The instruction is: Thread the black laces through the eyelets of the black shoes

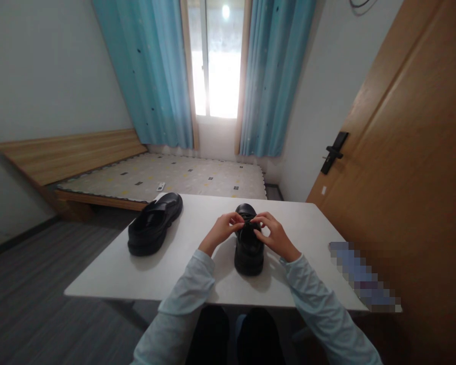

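A black shoe (249, 258) stands on the white table (197, 274) in front of me, its toe pointing away and its opening facing up. My left hand (227, 227) is at the left side of the shoe's lacing, thumb and fingers pinched together. From the right, my right hand (272, 234) touches the same lacing with its fingers bent and closed in. What lies between the fingertips is dark and too small to make out. Another black shoe (148, 235) rests on the left part of the table, touched by neither hand.
Beyond the table is a bed (190, 175) with a patterned mattress and a small white object (160, 187) on it. A blurred flat item (365, 279) lies at the table's right edge. A wooden door (414, 167) stands at the right.
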`<state>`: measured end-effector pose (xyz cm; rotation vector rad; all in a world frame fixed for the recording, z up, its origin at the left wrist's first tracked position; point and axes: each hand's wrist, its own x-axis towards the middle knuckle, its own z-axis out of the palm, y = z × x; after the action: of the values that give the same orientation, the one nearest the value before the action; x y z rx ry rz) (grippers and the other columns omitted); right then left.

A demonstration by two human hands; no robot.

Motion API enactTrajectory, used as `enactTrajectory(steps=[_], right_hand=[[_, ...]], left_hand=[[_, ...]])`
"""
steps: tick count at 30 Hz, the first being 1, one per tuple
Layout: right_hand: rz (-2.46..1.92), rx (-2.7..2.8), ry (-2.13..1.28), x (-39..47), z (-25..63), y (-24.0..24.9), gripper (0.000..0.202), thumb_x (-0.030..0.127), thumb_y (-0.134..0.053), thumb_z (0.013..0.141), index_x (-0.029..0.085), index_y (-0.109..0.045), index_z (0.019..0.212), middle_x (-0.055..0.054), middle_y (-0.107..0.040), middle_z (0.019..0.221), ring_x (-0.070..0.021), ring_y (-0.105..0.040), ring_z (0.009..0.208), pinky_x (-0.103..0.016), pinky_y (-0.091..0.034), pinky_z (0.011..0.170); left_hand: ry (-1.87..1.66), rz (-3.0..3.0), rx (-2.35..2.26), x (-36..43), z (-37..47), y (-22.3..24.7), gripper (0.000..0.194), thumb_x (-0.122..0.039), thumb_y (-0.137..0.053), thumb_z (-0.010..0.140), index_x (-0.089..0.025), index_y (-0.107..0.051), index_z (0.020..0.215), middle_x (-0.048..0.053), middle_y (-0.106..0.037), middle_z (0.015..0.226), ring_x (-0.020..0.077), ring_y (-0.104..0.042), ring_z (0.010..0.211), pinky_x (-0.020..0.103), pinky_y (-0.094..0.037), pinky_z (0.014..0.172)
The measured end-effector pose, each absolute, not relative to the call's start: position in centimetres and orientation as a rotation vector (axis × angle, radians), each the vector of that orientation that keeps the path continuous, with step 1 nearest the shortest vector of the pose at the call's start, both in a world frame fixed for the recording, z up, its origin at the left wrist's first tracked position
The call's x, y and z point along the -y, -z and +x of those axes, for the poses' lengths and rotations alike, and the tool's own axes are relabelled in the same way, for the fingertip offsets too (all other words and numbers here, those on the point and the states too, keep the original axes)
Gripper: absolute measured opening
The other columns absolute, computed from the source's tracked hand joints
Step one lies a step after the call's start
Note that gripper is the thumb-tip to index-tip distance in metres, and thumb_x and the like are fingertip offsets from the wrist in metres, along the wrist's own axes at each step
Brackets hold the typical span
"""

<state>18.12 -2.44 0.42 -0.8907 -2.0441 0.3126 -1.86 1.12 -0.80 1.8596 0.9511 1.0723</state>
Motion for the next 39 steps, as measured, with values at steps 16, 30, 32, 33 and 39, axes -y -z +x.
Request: enactTrajectory(steps=[16,30,32,33,39], right_hand=[[-0.919,2.06,-0.313,2.1,18.5,-0.1,0.022,0.019,-0.059,0.081,0.021,-0.063,0.103,-0.008,-0.06,0.101,-0.0206,-0.058,0.093,-0.038,-0.049,0.082],[-0.882,2.02,-0.366,2.3,18.3,-0.1,0.012,0.01,-0.056,0.075,0.02,-0.059,0.081,-0.007,-0.058,0.098,-0.0213,-0.055,0.096,-0.038,-0.047,0.082],[-0.879,2.028,-0.392,2.5,18.3,-0.2,0.015,0.007,-0.055,0.071,0.02,-0.057,0.079,-0.007,-0.057,0.1,-0.0219,-0.054,0.098,-0.039,-0.046,0.084],[-0.878,2.034,-0.406,2.5,18.3,-0.2,0.017,0.005,-0.053,0.069,0.02,-0.057,0.077,-0.007,-0.056,0.102,-0.0221,-0.053,0.099,-0.04,-0.045,0.086],[-0.868,2.054,-0.451,2.7,18.4,-0.5,0.019,0.003,-0.047,0.069,0.018,-0.056,0.062,-0.007,-0.053,0.106,-0.022,-0.052,0.102,-0.041,-0.042,0.092]], left_hand=[[-1.438,1.328,-0.888,-0.9,-1.7,0.0,0.027,-0.043,-0.054,0.081,-0.018,-0.043,0.082,0.0,-0.057,0.077,0.0093,-0.055,0.064,0.021,-0.047,0.056],[-1.812,1.181,-0.94,-0.5,-2.5,-0.8,0.024,-0.04,-0.045,0.087,-0.018,-0.048,0.077,0.001,-0.054,0.076,0.0102,-0.054,0.07,0.02,-0.045,0.06],[-1.791,1.233,-1.009,-0.5,-2.5,-0.8,0.025,-0.039,-0.045,0.086,-0.018,-0.05,0.073,0.001,-0.055,0.072,0.0109,-0.055,0.069,0.021,-0.046,0.061],[-1.77,1.277,-1.038,-0.5,-2.4,-0.8,0.026,-0.039,-0.046,0.085,-0.017,-0.051,0.072,0.0,-0.055,0.071,0.0113,-0.055,0.068,0.022,-0.046,0.063],[-1.458,1.737,-1.055,-0.1,-1.4,-0.3,0.023,-0.038,-0.054,0.082,-0.017,-0.062,0.077,0.002,-0.062,0.075,0.0142,-0.059,0.073,0.026,-0.048,0.068]])
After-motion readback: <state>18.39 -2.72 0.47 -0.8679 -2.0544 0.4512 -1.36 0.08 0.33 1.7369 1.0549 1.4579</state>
